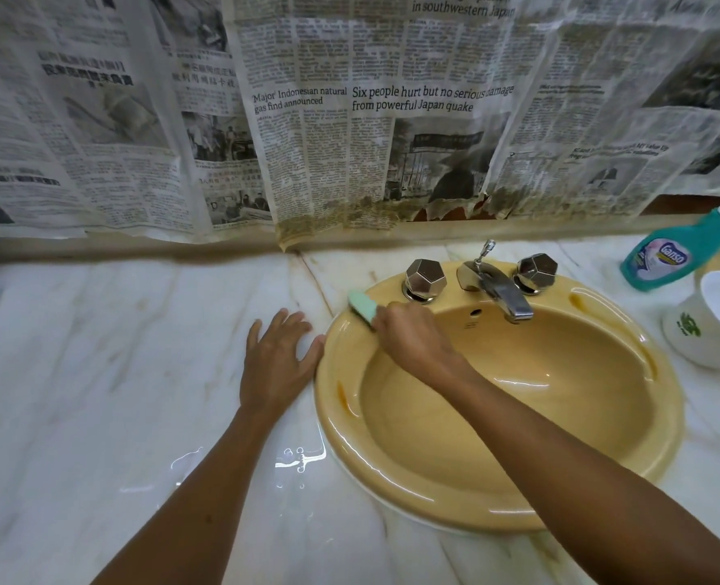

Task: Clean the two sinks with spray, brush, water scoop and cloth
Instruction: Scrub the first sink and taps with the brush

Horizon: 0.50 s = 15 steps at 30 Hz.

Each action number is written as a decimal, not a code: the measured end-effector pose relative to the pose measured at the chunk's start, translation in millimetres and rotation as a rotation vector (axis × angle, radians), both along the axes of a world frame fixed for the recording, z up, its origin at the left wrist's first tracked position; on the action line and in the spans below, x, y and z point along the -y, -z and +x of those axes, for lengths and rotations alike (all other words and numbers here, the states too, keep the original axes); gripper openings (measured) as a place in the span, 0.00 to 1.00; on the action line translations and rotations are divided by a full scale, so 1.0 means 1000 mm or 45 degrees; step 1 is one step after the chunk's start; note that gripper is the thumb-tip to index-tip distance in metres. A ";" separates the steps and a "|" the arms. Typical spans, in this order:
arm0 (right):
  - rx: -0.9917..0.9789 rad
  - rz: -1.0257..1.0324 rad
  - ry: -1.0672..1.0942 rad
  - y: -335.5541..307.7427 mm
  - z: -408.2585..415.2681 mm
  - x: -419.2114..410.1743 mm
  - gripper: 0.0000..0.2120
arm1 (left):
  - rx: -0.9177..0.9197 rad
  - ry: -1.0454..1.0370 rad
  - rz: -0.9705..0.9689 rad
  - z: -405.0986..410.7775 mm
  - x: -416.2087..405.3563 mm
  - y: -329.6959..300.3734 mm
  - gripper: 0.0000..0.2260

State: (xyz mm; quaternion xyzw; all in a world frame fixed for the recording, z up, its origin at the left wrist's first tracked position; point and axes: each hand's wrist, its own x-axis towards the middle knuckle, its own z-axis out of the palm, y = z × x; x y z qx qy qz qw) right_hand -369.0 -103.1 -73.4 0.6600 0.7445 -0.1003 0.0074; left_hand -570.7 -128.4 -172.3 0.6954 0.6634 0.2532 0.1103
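the right hand [417, 337] reaches across the oval mustard-yellow ceramic sink [628, 399] and grips the handle of a pale green plastic brush [362, 309], fingers curled round it. the handle is hidden inside the fist; the brush head sticks out past the knuckles toward 10 o'clock and sits on the sink's rim at its 10 o'clock edge, just below the left faceted chrome tap knob [425, 277].

the left hand [276, 356] lies flat on the white veined marble countertop [96, 373], fingers straight and spread, holding nothing. its thumb touches the sink's outer rim at about 9 o'clock; the brush head is near the fingertips, at their 2 o'clock, but apart from them.

a chrome faucet spout [497, 291] stands at the basin's 12 o'clock, with a second faceted chrome knob [537, 270] at 1 o'clock. a teal spray bottle with a white trigger [666, 257] leans on the counter at the sink's 2 o'clock, and a white plastic water scoop [712, 327] sits just beside the rim at 3 o'clock. yellowed newspaper sheets [349, 120] cover the wall behind. water glints on the counter at the sink's 8 o'clock.
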 end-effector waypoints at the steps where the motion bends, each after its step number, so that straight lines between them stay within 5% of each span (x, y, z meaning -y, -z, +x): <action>1: -0.001 0.013 0.114 -0.006 0.005 -0.011 0.12 | -0.006 -0.003 -0.002 0.000 -0.001 0.000 0.26; 3: 0.055 0.026 0.112 -0.018 0.002 -0.024 0.12 | -0.019 -0.007 -0.005 0.000 -0.001 -0.001 0.26; 7: 0.226 -0.031 -0.327 -0.035 -0.019 -0.026 0.12 | -0.035 0.001 0.003 0.001 0.001 -0.002 0.26; 11: 0.275 -0.080 -0.194 -0.048 -0.007 -0.066 0.10 | -0.023 0.005 -0.005 0.001 0.001 -0.002 0.25; 15: 0.137 -0.220 -0.391 -0.034 -0.020 -0.034 0.04 | -0.028 0.007 0.008 0.001 0.001 -0.002 0.25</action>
